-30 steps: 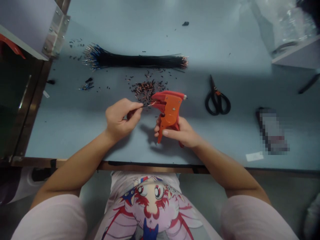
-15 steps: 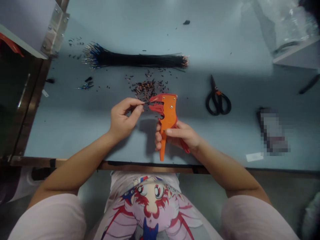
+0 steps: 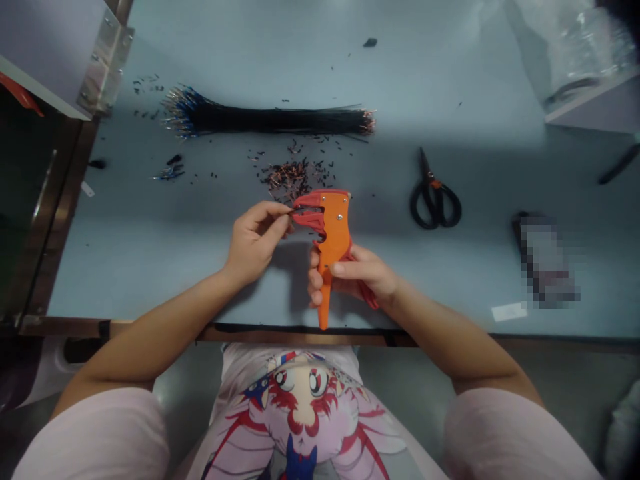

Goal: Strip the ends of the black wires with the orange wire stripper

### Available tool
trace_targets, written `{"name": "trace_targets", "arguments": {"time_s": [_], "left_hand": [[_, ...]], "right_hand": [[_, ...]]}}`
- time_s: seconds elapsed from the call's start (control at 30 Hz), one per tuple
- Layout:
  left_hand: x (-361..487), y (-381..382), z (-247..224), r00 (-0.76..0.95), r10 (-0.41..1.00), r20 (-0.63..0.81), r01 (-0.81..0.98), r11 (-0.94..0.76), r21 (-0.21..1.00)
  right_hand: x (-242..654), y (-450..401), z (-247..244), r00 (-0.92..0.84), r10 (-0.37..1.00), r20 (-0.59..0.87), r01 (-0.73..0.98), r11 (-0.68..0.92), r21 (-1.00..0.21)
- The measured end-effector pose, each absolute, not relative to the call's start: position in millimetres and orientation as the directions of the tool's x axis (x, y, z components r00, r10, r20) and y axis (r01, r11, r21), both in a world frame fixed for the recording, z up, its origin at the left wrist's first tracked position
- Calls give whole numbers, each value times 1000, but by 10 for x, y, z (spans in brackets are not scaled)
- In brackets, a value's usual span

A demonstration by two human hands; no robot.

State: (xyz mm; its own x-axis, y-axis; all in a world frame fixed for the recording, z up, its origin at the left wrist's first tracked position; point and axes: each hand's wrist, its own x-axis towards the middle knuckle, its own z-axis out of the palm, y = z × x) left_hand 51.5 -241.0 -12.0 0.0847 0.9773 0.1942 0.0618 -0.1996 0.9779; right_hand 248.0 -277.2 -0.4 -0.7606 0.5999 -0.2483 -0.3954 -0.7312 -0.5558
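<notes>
My right hand (image 3: 353, 273) is wrapped round the handles of an orange and red wire stripper (image 3: 336, 230), held upright with its red jaws pointing left. My left hand (image 3: 257, 240) pinches a thin black wire (image 3: 294, 211), whose end is at the tip of the jaws. Most of that wire is hidden by my fingers. Just behind the jaws lies a pile of small black and copper-coloured scraps (image 3: 289, 177). Farther back a long bundle of black wires (image 3: 275, 120) lies crosswise, with blue and metal ends at the left and bare copper ends at the right.
Black-handled scissors (image 3: 435, 197) lie to the right. Beyond them are a blurred-out phone-like object (image 3: 547, 260) and a white label (image 3: 509, 311). A few blue-ended pieces (image 3: 171, 171) lie at the left. Clear plastic bags (image 3: 590, 47) are at the back right.
My left hand has moved slightly right, closer to the stripper, and the wire now reaches the jaw tips with less of it showing. The stripper's jaws look a little closer together.
</notes>
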Motion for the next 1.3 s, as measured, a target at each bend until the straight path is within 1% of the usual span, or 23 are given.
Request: {"name": "trace_targets", "arguments": {"time_s": [0.07, 0.13, 0.17, 0.23, 0.3, 0.33, 0.4, 0.57, 0.67, 0.87, 1.3], "left_hand": [[495, -2413, -107, -17, 965, 261, 102, -258, 961], [471, -2427, -89, -29, 939, 344, 158, -336, 929], [462, -2439, -80, 10, 923, 384, 186, -379, 906], [456, -2470, -65, 145, 886, 440, 248, -463, 851], [470, -2499, -61, 265, 853, 449, 308, -517, 799], [484, -2511, -62, 299, 848, 438, 331, -523, 786], [517, -2529, -68, 320, 856, 407, 338, -504, 795], [572, -2553, -90, 324, 885, 334, 237, -418, 877], [581, -2568, -117, 322, 895, 309, 201, -383, 901], [589, -2582, -135, 327, 899, 289, 170, -357, 918], [593, -2570, -135, 353, 889, 291, 165, -366, 916]], "right_hand": [[2481, -2763, 1, -746, 616, -253, -410, -725, -554], [2485, -2753, 3, -741, 620, -259, -416, -726, -548], [2486, -2749, 3, -741, 619, -260, -417, -728, -544], [2489, -2749, 3, -745, 616, -256, -418, -730, -540], [2487, -2758, 3, -748, 617, -246, -419, -726, -545], [2485, -2766, 3, -749, 616, -242, -418, -724, -549], [2478, -2783, 3, -759, 607, -237, -412, -729, -546], [2458, -2804, -7, -781, 586, -217, -418, -747, -517], [2452, -2804, -15, -798, 570, -194, -411, -752, -516], [2451, -2813, -10, -810, 565, -159, -425, -751, -505], [2433, -2813, 18, -751, 616, -237, -436, -733, -522]]}}
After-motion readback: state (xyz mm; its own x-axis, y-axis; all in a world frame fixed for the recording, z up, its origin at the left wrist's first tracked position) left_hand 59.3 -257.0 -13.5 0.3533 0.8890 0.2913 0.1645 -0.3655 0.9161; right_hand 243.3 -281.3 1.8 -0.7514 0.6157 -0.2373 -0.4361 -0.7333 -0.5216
